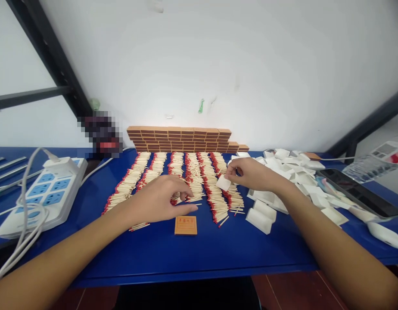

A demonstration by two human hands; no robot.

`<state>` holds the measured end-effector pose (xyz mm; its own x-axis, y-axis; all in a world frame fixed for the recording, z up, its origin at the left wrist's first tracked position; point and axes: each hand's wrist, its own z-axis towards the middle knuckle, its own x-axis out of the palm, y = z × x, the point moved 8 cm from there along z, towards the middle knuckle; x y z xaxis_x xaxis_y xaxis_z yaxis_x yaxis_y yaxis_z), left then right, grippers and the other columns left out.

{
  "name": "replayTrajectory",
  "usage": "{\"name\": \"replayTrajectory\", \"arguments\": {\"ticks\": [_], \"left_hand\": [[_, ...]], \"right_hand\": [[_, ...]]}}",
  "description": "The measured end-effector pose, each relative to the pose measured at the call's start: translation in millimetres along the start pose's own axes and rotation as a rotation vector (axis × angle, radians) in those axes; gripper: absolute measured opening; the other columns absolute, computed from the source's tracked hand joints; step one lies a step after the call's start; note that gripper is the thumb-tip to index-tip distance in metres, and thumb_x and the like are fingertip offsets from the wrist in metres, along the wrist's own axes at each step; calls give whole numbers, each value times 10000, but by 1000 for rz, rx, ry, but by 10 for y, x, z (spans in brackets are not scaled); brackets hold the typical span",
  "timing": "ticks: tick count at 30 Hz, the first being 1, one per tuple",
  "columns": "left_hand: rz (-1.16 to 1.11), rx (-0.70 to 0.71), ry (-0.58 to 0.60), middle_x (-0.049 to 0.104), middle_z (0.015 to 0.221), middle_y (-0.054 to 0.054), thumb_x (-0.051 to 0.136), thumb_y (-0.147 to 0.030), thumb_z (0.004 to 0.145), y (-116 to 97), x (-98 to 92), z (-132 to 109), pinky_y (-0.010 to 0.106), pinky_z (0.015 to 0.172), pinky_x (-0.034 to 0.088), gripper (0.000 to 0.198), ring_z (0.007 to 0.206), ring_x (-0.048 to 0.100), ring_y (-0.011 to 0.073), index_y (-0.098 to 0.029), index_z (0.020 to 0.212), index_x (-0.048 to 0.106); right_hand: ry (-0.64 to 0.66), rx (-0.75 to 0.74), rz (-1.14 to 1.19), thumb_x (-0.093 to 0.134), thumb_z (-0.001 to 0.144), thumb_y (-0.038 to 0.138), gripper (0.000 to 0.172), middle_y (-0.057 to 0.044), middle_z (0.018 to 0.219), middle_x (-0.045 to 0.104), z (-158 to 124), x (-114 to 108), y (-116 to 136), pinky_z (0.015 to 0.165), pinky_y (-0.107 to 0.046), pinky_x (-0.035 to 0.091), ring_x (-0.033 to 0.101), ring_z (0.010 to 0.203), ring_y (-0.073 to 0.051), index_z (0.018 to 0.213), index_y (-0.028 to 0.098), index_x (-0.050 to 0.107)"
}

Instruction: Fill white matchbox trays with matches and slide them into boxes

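Note:
Rows of red-tipped matches (pixel 217 196) lie side by side across the blue table. My left hand (pixel 165 196) hovers over the middle rows, its thumb stretched out and apart from the curled fingers, with nothing visible in it. Between thumb and fingers, my right hand (pixel 247 172) pinches a small white matchbox tray (pixel 223 182) above the rightmost rows. Just below my left thumb, an orange matchbox (pixel 185 225) lies flat near the table's front. To the right, a loose heap of white matchbox trays (pixel 292 168) spreads out, two of them (pixel 261 216) nearest the front.
A stacked wall of matchboxes (pixel 179 138) stands behind the rows, against the white wall. At left lies a white power strip (pixel 53 189) with looped cables. A black phone (pixel 357 191), a clear plastic wrapper (pixel 363 165) and a white object (pixel 385 235) sit at right.

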<state>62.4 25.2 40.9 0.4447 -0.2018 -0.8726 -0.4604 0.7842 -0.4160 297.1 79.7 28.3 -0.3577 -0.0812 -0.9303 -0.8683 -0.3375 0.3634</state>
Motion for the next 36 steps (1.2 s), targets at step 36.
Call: {"name": "replayTrajectory", "arguments": {"ticks": [36], "left_hand": [[149, 145, -294, 779, 866, 54, 744, -407, 940, -167, -64, -22, 401, 834, 529, 257, 877, 692, 240, -202, 1086, 795]], "right_hand": [[13, 105, 109, 757, 922, 461, 182, -9, 765, 672, -1231, 172, -38, 585, -320, 447, 595, 658, -184, 941, 280, 747]]}}
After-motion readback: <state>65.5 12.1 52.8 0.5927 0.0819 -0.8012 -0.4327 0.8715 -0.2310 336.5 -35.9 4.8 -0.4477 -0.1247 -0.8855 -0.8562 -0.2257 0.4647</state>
